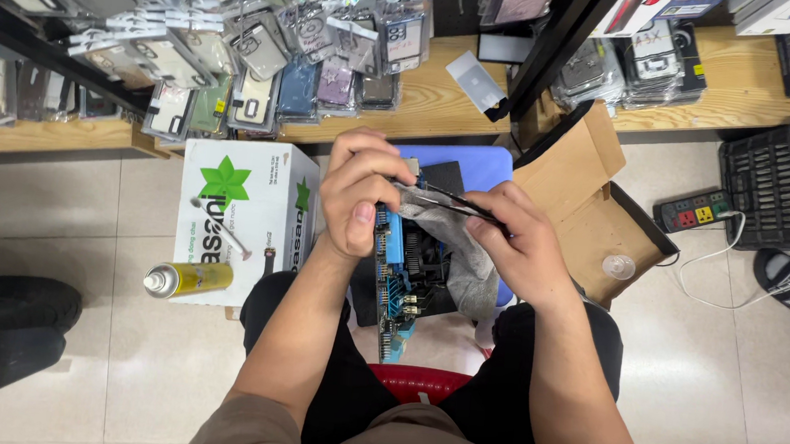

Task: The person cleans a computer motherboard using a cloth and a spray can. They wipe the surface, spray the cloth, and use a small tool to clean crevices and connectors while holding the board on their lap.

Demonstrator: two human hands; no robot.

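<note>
Head view, looking down at a seated person's lap. At frame centre a blue circuit board point(389, 269) stands on its edge, long axis running roughly top to bottom of the frame, lower end toward the knees, upper end hidden under the left hand point(359, 196). That hand's fingers are curled shut around the top of the board, thumb tucked in front. The right hand point(525, 246), right of centre, has its fingers closed around the handle of a thin dark tool point(448, 198), probably a brush or tweezers, cannot tell which. The tool lies nearly level, running from the right hand leftward, tip meeting the board's upper end just beside the left fingers. A grey cloth point(458, 250) hangs under the right hand and drapes against the board's right face. So the board lies left of the right hand's fingers, its length crosswise to the tool; the left hand is already on it, the right reaches it only through the tool. Around: white cardboard box point(227, 209) at left with a yellow spray can point(188, 279) lying at its lower edge, open brown carton point(593, 209) at right, power strip point(695, 211) further right, racks of phone cases point(265, 80) across the upper left, tiled floor below
</note>
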